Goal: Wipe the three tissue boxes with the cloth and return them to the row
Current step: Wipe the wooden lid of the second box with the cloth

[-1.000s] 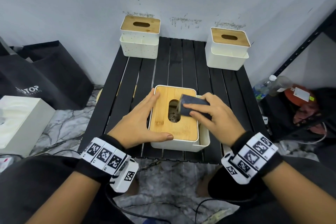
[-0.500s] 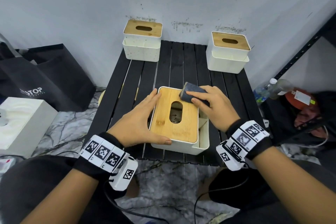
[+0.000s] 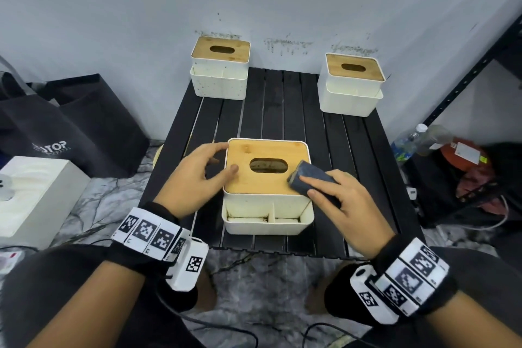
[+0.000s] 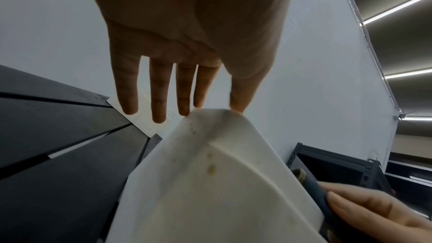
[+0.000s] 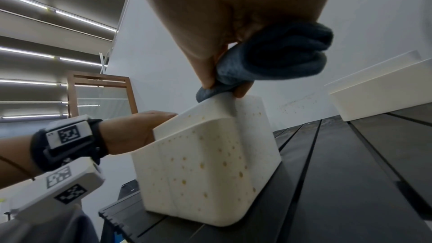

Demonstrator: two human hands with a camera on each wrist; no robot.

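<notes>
A white tissue box (image 3: 265, 169) with a bamboo lid stands at the front of the black slatted table (image 3: 282, 110), its side pocket facing me. My right hand (image 3: 333, 198) grips a folded dark blue cloth (image 3: 310, 181) and presses it on the lid's right front corner; the right wrist view shows the cloth (image 5: 268, 58) pinched at the box (image 5: 205, 169) top edge. My left hand (image 3: 197, 175) steadies the box's left side, thumb on the lid, fingers straight (image 4: 158, 110). Two more boxes stand at the back, left (image 3: 220, 68) and right (image 3: 351, 85).
Black bags (image 3: 70, 127) and a white box (image 3: 34, 195) lie on the floor to the left. A dark shelf rack (image 3: 466, 76) with a plastic bottle (image 3: 409, 141) and red items stands right of the table. Cables run across the floor near my knees.
The near box has been turned a quarter turn, so its side pocket now faces me. The cloth has slid from the lid's far right corner to its right front corner.
</notes>
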